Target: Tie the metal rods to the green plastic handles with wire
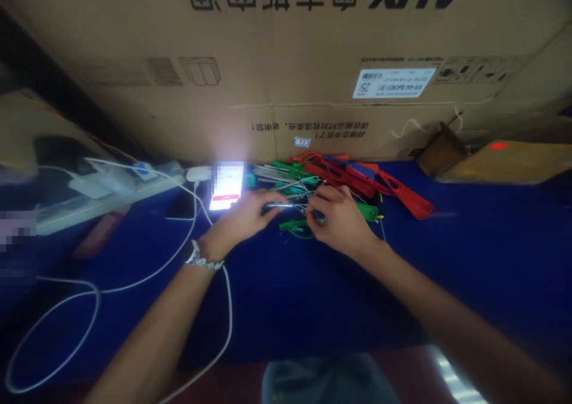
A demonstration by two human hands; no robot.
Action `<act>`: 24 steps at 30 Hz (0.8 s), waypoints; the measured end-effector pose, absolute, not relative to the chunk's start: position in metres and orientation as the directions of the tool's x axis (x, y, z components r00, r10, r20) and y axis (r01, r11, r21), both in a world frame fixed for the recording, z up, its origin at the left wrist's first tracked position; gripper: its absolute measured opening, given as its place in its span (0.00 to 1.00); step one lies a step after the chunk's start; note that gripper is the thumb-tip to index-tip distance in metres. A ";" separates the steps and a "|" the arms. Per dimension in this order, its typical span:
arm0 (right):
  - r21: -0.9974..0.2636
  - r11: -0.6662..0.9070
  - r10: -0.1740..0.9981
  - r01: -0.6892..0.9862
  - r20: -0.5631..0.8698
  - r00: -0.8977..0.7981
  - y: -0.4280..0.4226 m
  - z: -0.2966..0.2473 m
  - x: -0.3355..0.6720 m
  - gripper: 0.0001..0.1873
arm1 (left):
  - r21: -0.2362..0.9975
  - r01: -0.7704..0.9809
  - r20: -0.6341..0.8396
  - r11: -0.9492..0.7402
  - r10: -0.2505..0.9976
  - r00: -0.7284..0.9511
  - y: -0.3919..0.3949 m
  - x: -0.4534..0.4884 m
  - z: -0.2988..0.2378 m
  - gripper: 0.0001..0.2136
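Note:
My left hand point(254, 213), with a metal-band watch point(203, 261) on its wrist, is closed on a slim metal rod point(280, 205) that points right. Fine wires point(302, 207) show at the rod's right end. There the fingers of my right hand point(335, 216) are pinched together; what they hold is too small to make out. Behind both hands lies a pile of silvery metal rods point(272, 173) and green plastic pieces point(299, 170). Red plastic pieces point(404, 195) lie behind and right of my right hand. One green plastic piece point(297, 228) rests in front of the pile, between the hands.
A blue-covered table point(286, 308) backs onto a large cardboard box point(277, 46). At left are a lit phone point(227, 186), a power strip point(111, 195) and a looping white cable point(229, 308). A yellow-brown envelope-like thing point(504, 162) lies at the right rear.

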State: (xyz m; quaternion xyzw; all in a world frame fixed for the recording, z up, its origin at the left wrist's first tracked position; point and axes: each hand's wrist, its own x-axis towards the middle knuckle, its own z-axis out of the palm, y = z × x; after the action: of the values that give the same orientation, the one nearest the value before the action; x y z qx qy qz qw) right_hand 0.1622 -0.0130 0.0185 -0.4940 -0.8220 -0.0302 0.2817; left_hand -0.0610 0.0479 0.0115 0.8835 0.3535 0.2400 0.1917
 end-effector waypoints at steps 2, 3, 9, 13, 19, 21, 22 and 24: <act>-0.222 0.506 0.796 0.834 0.491 -0.353 -0.013 0.019 0.161 0.06 | 0.496 0.537 0.294 -0.682 0.714 0.636 0.048 -0.062 0.011 0.10; -0.217 0.507 0.795 0.834 0.491 -0.356 -0.013 0.019 0.161 0.06 | 0.492 0.535 0.300 -0.687 0.711 0.636 0.048 -0.062 0.011 0.10; -0.221 0.488 0.808 0.844 0.481 -0.341 -0.013 0.018 0.158 0.07 | 0.497 0.532 0.307 -0.685 0.712 0.631 0.047 -0.061 0.011 0.10; -0.224 0.467 0.808 0.855 0.502 -0.310 -0.013 0.017 0.157 0.08 | 0.486 0.544 0.303 -0.684 0.715 0.629 0.048 -0.061 0.011 0.10; -0.204 0.499 0.798 0.842 0.488 -0.354 -0.012 0.016 0.155 0.08 | 0.471 0.518 0.330 -0.714 0.687 0.648 0.045 -0.058 0.011 0.10; -0.224 0.513 0.790 0.829 0.501 -0.354 -0.010 0.014 0.155 0.08 | 0.469 0.481 0.352 -0.740 0.657 0.667 0.044 -0.057 0.011 0.09; -0.245 0.521 0.785 0.818 0.512 -0.347 -0.009 0.012 0.155 0.08 | 0.470 0.461 0.363 -0.753 0.641 0.677 0.044 -0.057 0.011 0.09; -0.296 0.537 0.776 0.790 0.539 -0.326 -0.007 0.008 0.156 0.08 | 0.474 0.426 0.375 -0.770 0.615 0.693 0.043 -0.057 0.012 0.09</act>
State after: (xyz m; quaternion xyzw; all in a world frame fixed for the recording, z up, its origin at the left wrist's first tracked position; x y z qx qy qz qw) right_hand 0.1557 -0.0071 0.0080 -0.4809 -0.8142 -0.0104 0.3250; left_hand -0.0566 0.0433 0.0115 0.9027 0.2885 0.2648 0.1781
